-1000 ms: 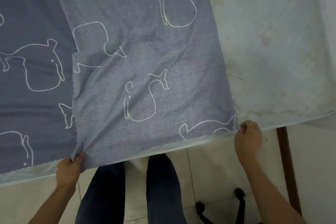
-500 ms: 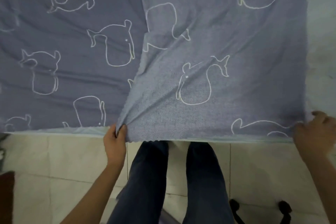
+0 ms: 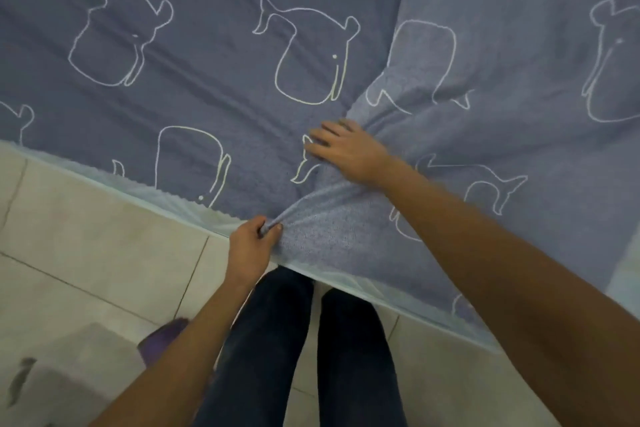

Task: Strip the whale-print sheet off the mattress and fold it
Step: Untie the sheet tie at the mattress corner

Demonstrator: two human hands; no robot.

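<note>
Left hand is down at the near edge of the bed, thumb and curled fingers pinching a bunched-up corner of the whale-print sheet. Right hand is further in, palm down on the fabric with the fingers spread and pretty much straight. So it's pressing rather than grabbing, right where the top layer's edge gathers.

The sheet is a dusty blue-grey with whales drawn in thin white outlines, and its hem is cut in a little zigzag. It's lying on the mattress, with 2 layers on the right side. A flap is folded over on top there, and it shows a lighter, speckly side with the whale lines showing through. The flap's edge runs from the pinched corner up past the right hand toward the top of the view. Creases fan out from both hands, and the single layer on the left has long diagonal wrinkles.

The mattress only peeks out as a pale whitish-blue strip along the near edge, under the zigzag hem. Below it is a floor of big beige tiles with dark grout lines. The person's 2 legs in dark trousers stand right up against the bed, between bare forearms. By the left forearm there's a purple thing on the floor, too blurry to name. There's also a pale grey shape in the bottom left corner that I can't make out either.
</note>
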